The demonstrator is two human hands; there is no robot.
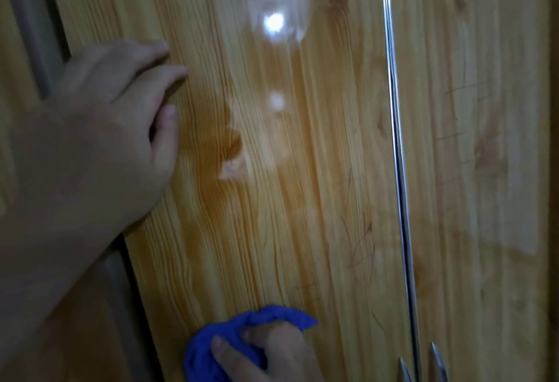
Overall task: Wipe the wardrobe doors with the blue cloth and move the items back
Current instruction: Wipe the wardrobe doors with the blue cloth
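Observation:
A glossy wood-grain wardrobe door (287,170) fills the view. My left hand (121,115) rests flat against the door's left edge, fingers straight and pointing right. At the bottom, my right hand (266,351) grips a bunched blue cloth (205,348) and holds it against the lower part of the same door. Only the top of that hand shows; the rest is cut off by the frame edge.
A second wood-grain door (478,170) stands to the right, parted by a chrome strip (396,139). Two metal handle tips (420,366) show at the bottom. Thin scratch marks cross both doors. A dark frame edge (30,18) runs behind the left door.

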